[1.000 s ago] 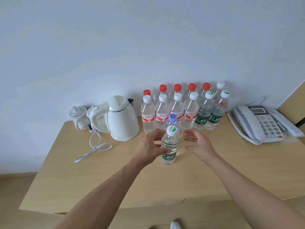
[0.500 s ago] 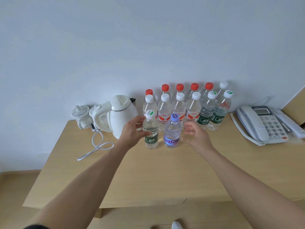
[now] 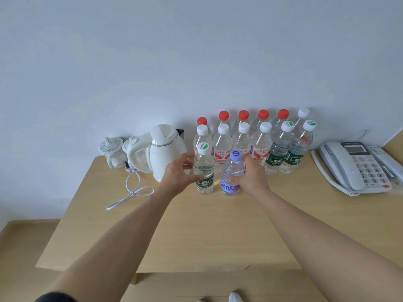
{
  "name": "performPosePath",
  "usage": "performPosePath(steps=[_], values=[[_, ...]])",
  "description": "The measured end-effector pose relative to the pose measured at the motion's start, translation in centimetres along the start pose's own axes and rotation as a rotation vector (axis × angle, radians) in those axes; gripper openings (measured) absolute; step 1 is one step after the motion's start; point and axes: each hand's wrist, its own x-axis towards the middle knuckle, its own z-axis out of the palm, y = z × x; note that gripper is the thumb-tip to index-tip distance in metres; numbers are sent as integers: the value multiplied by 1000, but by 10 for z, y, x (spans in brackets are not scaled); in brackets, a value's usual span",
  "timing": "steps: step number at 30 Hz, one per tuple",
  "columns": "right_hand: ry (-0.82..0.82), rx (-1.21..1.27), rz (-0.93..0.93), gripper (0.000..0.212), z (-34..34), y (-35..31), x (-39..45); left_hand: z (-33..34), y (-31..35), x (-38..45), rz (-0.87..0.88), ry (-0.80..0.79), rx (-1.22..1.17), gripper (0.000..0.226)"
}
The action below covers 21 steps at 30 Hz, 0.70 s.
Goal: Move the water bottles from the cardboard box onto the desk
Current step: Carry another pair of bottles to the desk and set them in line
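Head view: on the tabletop (image 3: pixel 196 225), before two rows of bottles (image 3: pixel 253 140), left hand (image 3: pixel 177 172) curls around a green-labelled bottle (image 3: pixel 204 171); right hand (image 3: pixel 250 174) grips a purple-capped bottle (image 3: pixel 231 174). Full, slick plastic; mid-body likely holds best.

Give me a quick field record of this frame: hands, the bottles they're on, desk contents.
left hand: fingers curled round the green-label bottle, thumb on its label
right hand: grips the purple-cap bottle
both bottles: upright on the desk, side by side, in front of the rows
back rows: twelve bottles upright against the wall, red caps behind, white caps in front
kettle: white, left of the bottles, cord loose on the desk
phone: right end of the desk
cardboard box: not clearly identifiable
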Motion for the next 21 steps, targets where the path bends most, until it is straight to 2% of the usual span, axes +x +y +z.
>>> performPosePath(steps=[12, 21], values=[[65, 88, -23, 59, 15, -7, 9, 21, -1, 1, -86, 26, 26, 51], [66, 120, -59, 55, 19, -7, 7, 20, 0, 7, -89, 53, -6, 54]])
